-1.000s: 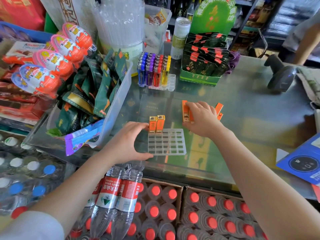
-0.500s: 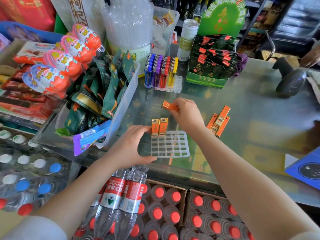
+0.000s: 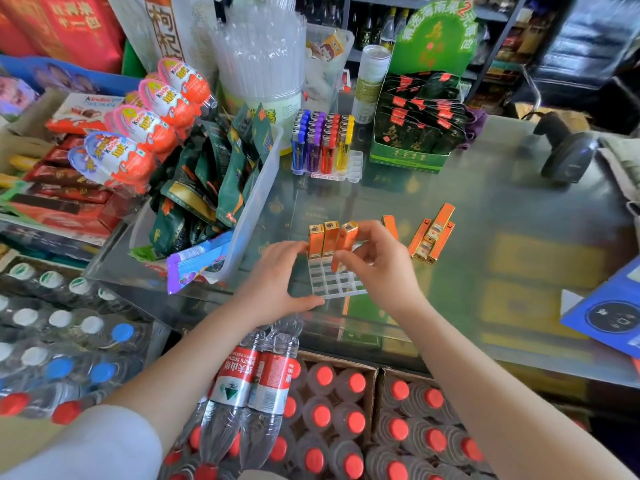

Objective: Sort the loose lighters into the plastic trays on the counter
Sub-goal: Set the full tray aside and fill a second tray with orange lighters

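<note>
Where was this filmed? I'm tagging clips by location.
Likely a small shop's counter: a barcode scanner on the glass counter, chocolate eggs on display, and crates of bottled water below.

Lighters (image 3: 430, 234): orange, gold tops. Tray (image 3: 330, 283): clear, gridded. Far lighters (image 3: 322, 143): blue, purple, red, yellow. Bottle caps (image 3: 325, 374): red.

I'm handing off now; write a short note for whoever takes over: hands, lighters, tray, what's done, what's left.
Left hand steadies the clear tray by its left edge.
Right hand pinches an orange lighter, tilted over the tray's back row.
Done: two orange lighters stand upright in the back row.
Left: seat the held one, then the loose lighters lying to the right on the glass counter.
</note>
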`<state>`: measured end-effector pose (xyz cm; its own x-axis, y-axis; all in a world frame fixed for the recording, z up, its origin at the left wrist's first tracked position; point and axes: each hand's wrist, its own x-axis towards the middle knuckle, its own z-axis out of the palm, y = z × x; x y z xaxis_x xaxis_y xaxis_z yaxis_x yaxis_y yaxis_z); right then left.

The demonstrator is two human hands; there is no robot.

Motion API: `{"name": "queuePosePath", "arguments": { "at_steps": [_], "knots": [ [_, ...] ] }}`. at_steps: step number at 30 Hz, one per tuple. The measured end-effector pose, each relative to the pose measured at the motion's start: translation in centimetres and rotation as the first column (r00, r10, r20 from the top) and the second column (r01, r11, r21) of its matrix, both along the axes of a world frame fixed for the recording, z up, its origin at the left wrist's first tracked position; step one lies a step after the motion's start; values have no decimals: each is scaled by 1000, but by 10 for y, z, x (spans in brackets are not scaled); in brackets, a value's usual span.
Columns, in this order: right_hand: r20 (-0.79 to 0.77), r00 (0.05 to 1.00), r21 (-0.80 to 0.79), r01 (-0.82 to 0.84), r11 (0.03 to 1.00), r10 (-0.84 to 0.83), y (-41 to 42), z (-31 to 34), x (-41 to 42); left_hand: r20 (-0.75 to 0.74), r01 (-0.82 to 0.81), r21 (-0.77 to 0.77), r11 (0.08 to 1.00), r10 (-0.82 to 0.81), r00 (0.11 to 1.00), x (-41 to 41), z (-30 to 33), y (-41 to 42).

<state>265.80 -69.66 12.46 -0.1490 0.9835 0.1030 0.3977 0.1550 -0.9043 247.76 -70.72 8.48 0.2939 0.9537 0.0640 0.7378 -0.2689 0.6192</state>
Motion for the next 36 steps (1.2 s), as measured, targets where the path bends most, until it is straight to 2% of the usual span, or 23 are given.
{"name": "queuePosePath", "arguments": {
  "at_steps": [7,13,17,22,28,32,34,36],
  "knots": [
    [-36,994,-10,101,995,-101,-17,-11,-22,-10,-26,-20,999,26,1000,1,-2,-6],
    [126,981,23,146,989,-148,-17,-7,-29,16,-22,-49,999,23,1000,1,1,-7],
    [150,965,53,212,976,-217,-19,-7,-35,33,-48,-47,998,50,998,2,0,-6],
    [195,957,57,209,976,-216,-24,-6,-40,50,-86,-19,996,86,995,6,1,-8],
    [396,874,-2,306,952,-280,-15,-1,-36,49,-78,-23,997,79,996,5,3,-8],
    [653,723,102,211,972,-226,-12,4,-51,32,-47,0,999,47,998,4,7,-2],
    [691,688,131,185,974,-223,-11,3,-57,11,-42,-7,999,42,999,5,9,4],
    [666,717,101,186,977,-206,-8,2,-54,12,-43,-32,999,44,999,6,10,7]
  ]
}}
